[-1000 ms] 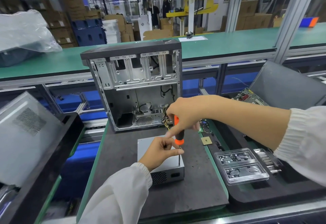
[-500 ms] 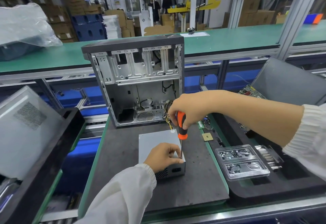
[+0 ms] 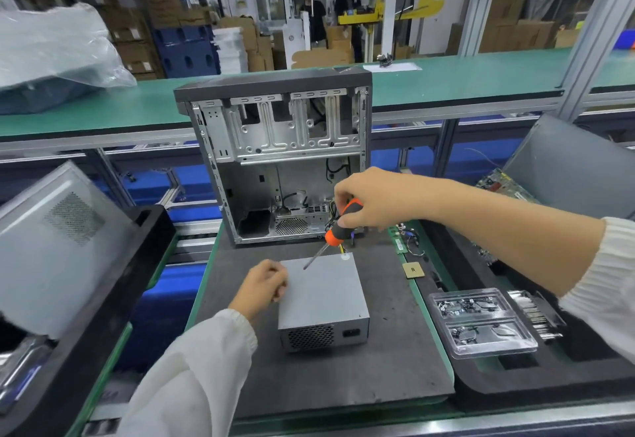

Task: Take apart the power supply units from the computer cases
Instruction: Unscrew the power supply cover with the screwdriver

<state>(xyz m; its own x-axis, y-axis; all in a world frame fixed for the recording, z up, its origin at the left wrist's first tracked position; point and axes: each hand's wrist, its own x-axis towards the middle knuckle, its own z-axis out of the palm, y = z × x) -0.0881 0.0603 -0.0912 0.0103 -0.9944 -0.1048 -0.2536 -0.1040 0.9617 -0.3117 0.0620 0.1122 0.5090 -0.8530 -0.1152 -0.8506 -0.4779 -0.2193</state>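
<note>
My left hand (image 3: 264, 283), fingers curled with nothing visibly in them, sits against the left edge of the grey metal box-shaped power supply unit (image 3: 321, 294), which lies flat in the middle of the dark foam mat (image 3: 343, 378). Behind it, at the mat's far edge, stands the open grey steel computer case (image 3: 278, 158). My right hand (image 3: 369, 197) grips the orange-and-black screwdriver (image 3: 338, 228), tip slanting above the unit's top. A clear plastic screw tray (image 3: 481, 321) lies beyond the mat's right edge.
</note>
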